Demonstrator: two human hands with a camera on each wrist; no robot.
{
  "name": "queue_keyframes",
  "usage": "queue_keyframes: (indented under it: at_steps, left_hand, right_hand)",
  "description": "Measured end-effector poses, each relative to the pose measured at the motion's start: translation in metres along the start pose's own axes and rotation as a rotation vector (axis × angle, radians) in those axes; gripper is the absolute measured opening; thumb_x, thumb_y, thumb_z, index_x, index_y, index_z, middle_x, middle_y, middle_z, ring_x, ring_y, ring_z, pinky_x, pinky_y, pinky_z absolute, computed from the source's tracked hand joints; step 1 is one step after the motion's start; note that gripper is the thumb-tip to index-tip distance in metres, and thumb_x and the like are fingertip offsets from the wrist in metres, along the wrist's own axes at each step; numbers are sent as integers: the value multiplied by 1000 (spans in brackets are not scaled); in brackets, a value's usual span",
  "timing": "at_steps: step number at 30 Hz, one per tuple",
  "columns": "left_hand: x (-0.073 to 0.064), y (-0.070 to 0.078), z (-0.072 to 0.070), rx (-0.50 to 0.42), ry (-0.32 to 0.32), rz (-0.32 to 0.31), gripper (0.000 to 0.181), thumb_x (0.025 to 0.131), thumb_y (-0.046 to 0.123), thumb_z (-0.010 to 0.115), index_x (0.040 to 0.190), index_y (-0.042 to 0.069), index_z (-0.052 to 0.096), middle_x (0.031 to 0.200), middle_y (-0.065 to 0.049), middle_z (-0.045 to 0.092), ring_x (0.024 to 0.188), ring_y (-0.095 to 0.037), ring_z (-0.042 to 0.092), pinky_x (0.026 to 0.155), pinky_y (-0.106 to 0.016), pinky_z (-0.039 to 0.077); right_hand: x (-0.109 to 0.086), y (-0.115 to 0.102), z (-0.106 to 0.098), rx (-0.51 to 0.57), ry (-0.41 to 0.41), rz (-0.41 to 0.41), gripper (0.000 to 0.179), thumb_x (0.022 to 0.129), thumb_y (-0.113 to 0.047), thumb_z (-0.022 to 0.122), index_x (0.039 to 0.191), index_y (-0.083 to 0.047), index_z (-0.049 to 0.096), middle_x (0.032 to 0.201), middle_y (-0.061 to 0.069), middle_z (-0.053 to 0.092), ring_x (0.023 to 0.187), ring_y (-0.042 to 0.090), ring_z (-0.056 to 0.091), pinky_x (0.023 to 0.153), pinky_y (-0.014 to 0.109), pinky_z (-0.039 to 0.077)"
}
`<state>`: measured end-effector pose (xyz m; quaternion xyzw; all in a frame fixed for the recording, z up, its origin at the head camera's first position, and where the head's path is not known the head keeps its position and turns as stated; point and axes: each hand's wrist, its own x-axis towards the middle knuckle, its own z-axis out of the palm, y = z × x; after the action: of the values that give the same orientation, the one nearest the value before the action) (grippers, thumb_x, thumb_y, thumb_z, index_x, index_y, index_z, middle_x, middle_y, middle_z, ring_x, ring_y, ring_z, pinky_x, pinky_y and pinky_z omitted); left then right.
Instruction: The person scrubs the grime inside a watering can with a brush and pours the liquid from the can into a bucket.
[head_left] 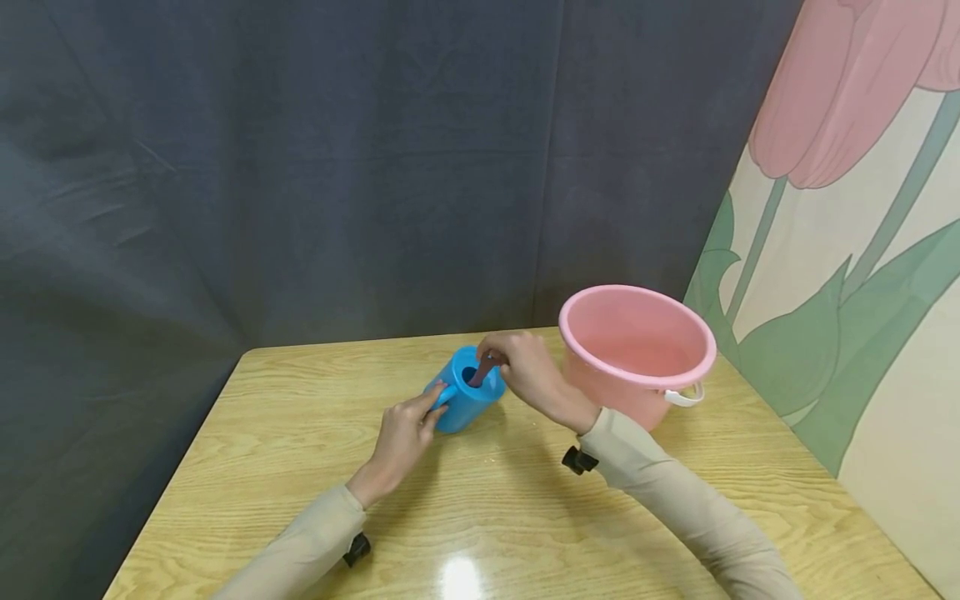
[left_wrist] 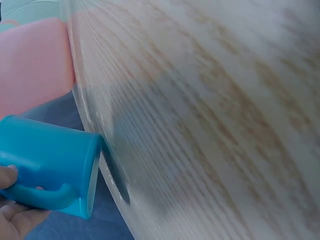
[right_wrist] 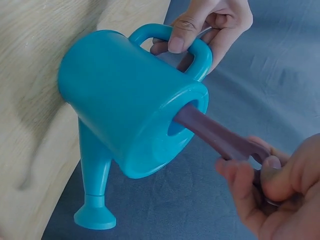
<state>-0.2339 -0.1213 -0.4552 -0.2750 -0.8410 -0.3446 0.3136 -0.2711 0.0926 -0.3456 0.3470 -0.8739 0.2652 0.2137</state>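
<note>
A blue watering can (head_left: 463, 410) is at the far middle of the wooden table, its base close over the tabletop. My left hand (head_left: 403, 437) grips the can's side handle (right_wrist: 201, 56), thumb over the top of the loop. With its fingers curled, my right hand (head_left: 527, 371) holds a brownish-purple handled tool (right_wrist: 215, 134). That tool's shaft reaches into the round opening in the can's top, so its far end is hidden inside and I cannot tell its kind. The can's spout (right_wrist: 94, 175) shows in the right wrist view, pointing away from the handle.
A pink bucket (head_left: 600, 379) with a white handle grip (head_left: 684, 398) stands right of the can, close to my right forearm. Small wet-looking spots lie on the table (head_left: 300, 450) near the can. Behind hangs a dark curtain (head_left: 397, 167); a painted wall (head_left: 900, 333) borders the right.
</note>
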Motion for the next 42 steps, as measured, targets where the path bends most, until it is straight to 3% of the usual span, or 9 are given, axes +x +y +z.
queue_keyframes:
  at_steps: [3, 12, 18, 24, 31, 37, 42]
  left_hand:
    - [0, 0, 0, 2, -5, -6, 41, 86, -4, 73, 125, -9, 63, 118, -24, 66, 101, -35, 67, 78, -40, 59]
    - [1, 2, 0, -16, -23, -23, 40, 87, -5, 72, 125, -9, 62, 119, -24, 65, 102, -35, 67, 79, -40, 58]
    - [0, 2, 0, -26, -28, -41, 40, 87, -5, 71, 126, -9, 62, 120, -23, 65, 103, -35, 66, 79, -39, 58]
    - [0, 1, 0, -24, -15, -41, 40, 87, -5, 72, 125, -9, 62, 120, -23, 65, 103, -36, 66, 80, -40, 58]
    - [0, 1, -1, -9, -18, -40, 40, 87, -4, 72, 126, -8, 62, 120, -24, 65, 102, -35, 67, 78, -39, 59]
    - [0, 1, -2, -12, -24, -52, 40, 88, -4, 72, 126, -8, 62, 120, -24, 65, 101, -36, 67, 77, -40, 59]
    - [0, 1, -1, -9, -31, -55, 40, 88, -4, 71, 126, -8, 62, 120, -24, 65, 100, -35, 68, 74, -39, 60]
  right_hand:
    - [1, -1, 0, 4, -30, 1, 39, 79, 21, 49, 85, -8, 74, 78, -2, 73, 82, 18, 70, 71, 40, 56]
    - [-3, -2, 10, -94, -52, -63, 30, 81, 17, 61, 83, -10, 75, 75, -2, 71, 72, 15, 69, 66, 33, 54]
    - [-3, 0, 13, -72, -78, -60, 27, 85, 15, 62, 81, -9, 74, 75, -2, 71, 72, 16, 68, 63, 31, 53]
    - [0, 0, 5, -16, -94, -81, 35, 79, 23, 54, 82, -6, 72, 76, 0, 70, 70, 16, 66, 59, 26, 52]
    - [3, -5, -1, -40, -59, -100, 31, 82, 21, 57, 81, -7, 71, 78, 3, 67, 71, 17, 64, 60, 30, 53]
    - [-2, -3, 11, -150, -67, -125, 27, 84, 17, 62, 81, -8, 71, 80, 2, 66, 71, 18, 66, 60, 29, 55]
    - [-5, 0, 18, -121, -83, -112, 27, 86, 16, 60, 81, -8, 71, 81, 3, 65, 73, 19, 66, 61, 32, 57]
